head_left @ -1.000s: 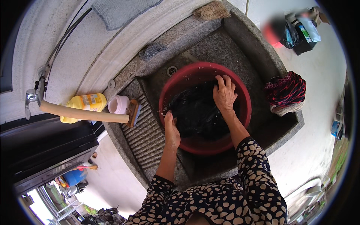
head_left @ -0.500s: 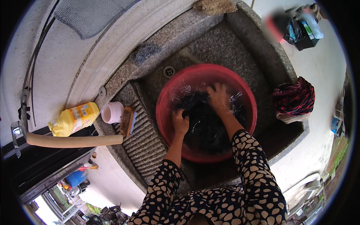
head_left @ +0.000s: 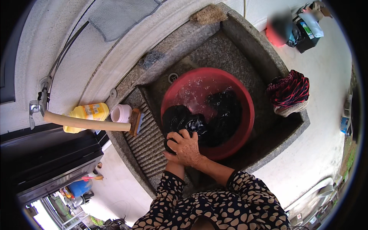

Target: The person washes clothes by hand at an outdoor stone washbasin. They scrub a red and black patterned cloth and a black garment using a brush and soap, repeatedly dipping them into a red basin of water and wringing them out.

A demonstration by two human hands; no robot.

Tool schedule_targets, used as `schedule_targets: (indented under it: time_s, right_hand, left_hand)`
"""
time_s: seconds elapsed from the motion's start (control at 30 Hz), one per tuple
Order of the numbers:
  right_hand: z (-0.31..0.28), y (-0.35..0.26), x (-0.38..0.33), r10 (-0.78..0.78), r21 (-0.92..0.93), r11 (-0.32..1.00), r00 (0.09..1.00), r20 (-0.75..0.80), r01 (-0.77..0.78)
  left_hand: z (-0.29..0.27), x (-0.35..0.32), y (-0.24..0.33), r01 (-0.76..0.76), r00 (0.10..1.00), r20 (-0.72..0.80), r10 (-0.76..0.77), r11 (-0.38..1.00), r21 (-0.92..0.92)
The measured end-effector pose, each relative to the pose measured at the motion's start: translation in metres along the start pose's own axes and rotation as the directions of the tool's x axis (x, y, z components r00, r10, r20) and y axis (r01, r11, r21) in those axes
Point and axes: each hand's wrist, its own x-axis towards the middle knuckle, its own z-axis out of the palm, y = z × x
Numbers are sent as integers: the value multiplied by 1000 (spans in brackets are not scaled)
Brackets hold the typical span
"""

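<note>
Wet black cloth (head_left: 226,111) lies bunched in a red plastic basin (head_left: 248,126) with water in it. At the basin's near left edge my right hand (head_left: 186,147) bends its fingers over a bunch of this cloth and grips it. My left hand (head_left: 168,156) is right underneath, pressed to the same bunch; its fingers are hidden by the right hand and the cloth. Part of the cloth bulges up against the basin's left wall, just beyond the hands.
The basin stands in a stone sink (head_left: 241,50) with a ribbed washboard (head_left: 147,149) on the left. A brush (head_left: 135,122), pink tub (head_left: 121,113) and yellow jug (head_left: 92,111) sit beside it, under a tap hose (head_left: 84,123). Patterned cloth (head_left: 289,94) hangs on the right rim.
My right hand has come left and nearer, from the middle of the basin onto my left hand. Black cloth has been drawn to the basin's left side. The view has shifted slightly.
</note>
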Motion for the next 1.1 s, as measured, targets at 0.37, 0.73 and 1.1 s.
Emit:
schedule_targets:
  time_s: [0.37, 0.73, 1.1]
  right_hand:
    - [-5, 70, 83, 393, -57, 919, 920, 17, -391]
    - [-8, 127, 42, 370, -132, 892, 865, -339, -433]
    - [-21, 175, 64, 426, -365, 841, 905, -8, -399]
  left_hand:
    - [40, 26, -15, 213, 972, -59, -228, 957, -196]
    - [50, 39, 16, 208, 961, -244, -132, 925, 318]
    - [-9, 110, -2, -65, 911, -130, 392, 446, 893]
